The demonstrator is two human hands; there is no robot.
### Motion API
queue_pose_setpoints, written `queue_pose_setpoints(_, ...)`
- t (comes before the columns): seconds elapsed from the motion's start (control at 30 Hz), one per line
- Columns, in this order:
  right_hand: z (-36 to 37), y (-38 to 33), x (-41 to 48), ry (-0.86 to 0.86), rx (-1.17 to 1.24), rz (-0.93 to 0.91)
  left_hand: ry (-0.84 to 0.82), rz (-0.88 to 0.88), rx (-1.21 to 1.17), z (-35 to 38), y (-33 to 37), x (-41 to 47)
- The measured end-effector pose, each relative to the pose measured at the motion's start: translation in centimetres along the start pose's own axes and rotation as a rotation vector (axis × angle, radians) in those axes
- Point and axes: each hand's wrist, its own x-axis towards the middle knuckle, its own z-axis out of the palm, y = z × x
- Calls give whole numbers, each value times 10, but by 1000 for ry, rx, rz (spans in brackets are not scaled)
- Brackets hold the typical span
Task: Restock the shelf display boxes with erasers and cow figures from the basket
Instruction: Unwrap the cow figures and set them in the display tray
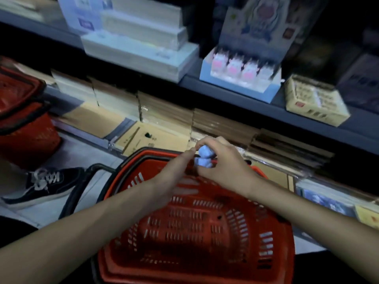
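Note:
A red plastic basket sits low in front of me, and its inside looks bare. Above its far rim my right hand grips two small pale blue figures, stacked one over the other. My left hand reaches in from the left, its fingertips touching the upper figure. On the shelf above stands a blue display box holding a row of pink and white cow figures. A beige display box sits to its right; its contents are blurred.
Another red basket stands at the left on the floor. A dark sneaker of a person is near the basket handle. Stacked white boxes fill the shelf's left part, and brown paper stacks line the lower shelf.

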Motion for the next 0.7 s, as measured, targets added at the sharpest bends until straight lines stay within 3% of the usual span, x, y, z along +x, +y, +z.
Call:
queue_pose_setpoints(0.13,-24,-23,1,122,25,-10,-157,-7,-410,25,32,-18)
queue_pose_setpoints(0.3,-40,-32,3,232,43,-60,-229,77,-593,41,62,-17)
queue_pose_setpoints(0.47,-78,-40,4,363,229,26,-304,198,-561,47,80,-3)
queue_pose_setpoints(0.6,-103,-43,8,418,517,36,-193,313,-361,52,95,-3)
queue_pose_setpoints(0.7,-114,-40,11,411,578,45,-157,360,-300,57,107,-3)
